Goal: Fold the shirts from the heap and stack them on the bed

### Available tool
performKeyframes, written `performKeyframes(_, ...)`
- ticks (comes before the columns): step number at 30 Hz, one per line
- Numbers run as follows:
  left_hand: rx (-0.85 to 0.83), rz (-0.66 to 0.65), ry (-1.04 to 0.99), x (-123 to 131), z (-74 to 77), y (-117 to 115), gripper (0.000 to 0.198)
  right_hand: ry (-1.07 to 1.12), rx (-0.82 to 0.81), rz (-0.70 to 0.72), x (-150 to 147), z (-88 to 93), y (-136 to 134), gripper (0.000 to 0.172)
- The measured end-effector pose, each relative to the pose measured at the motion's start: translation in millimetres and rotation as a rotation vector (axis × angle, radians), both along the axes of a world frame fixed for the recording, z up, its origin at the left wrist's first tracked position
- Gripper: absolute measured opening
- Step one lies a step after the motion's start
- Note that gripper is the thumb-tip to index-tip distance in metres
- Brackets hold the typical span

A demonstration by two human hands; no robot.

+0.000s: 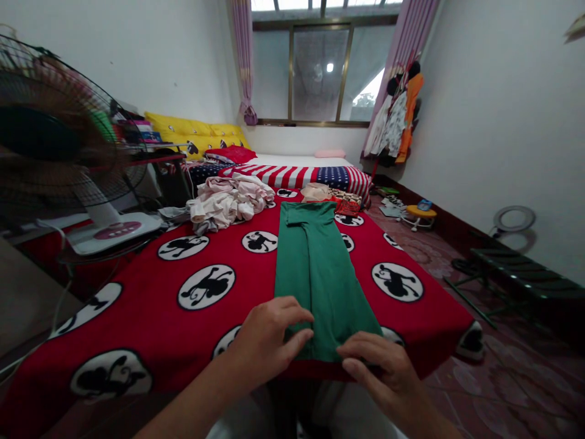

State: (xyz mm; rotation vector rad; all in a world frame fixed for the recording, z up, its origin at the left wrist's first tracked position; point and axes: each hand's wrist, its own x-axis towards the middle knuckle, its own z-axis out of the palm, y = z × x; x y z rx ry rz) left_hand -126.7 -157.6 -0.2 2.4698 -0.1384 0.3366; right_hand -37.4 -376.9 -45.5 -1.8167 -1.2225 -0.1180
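A green garment [322,274] lies long and narrow down the red bedspread, with a folded layer along its left side and its near hem at the bed's front edge. On the left of that hem, my left hand [276,335] has its fingers curled and its thumb close to the forefinger, closed on the cloth. At the right corner of the hem my right hand [381,366] pinches the fabric between thumb and fingers. The tips of some fingers are hidden under or behind the cloth.
The red bedspread [247,274] has white circles with black monkey figures. A heap of pale clothes [231,201] sits at the back left. Further right are a beige cloth [317,192] and a red basket [348,208]. A fan [59,134] stands left, a dark bench [525,274] right.
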Motion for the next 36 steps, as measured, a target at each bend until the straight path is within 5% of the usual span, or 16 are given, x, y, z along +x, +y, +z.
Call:
performKeyframes(7, 0.105, -0.079, -0.029, 9.4, -14.6, 70.9, 0.036, -0.282, -0.157, -0.064, 41.9, -0.9, -45.9, 0.035)
performKeyframes(11, 0.092, -0.196, 0.082, -5.5, -14.7, 85.0, 0.044, -0.346, -0.304, -0.072, 62.5, -14.1, -68.1, 0.061)
performKeyframes(19, 0.153, -0.204, 0.113, -11.5, -12.5, 72.4, 0.051, -0.248, -0.149, -0.086, 63.8, -22.7, -51.7, 0.030)
performKeyframes(24, 0.123, -0.179, 0.050, -3.0, -26.8, 67.8, 0.026, -0.090, -0.101, -0.105, 63.9, -18.1, -39.7, 0.017)
performKeyframes(36, 0.278, -0.126, -0.040, 48.8, -21.6, 115.6, 0.046, -0.115, -0.344, 0.118, 101.1, 12.2, -46.0, 0.039)
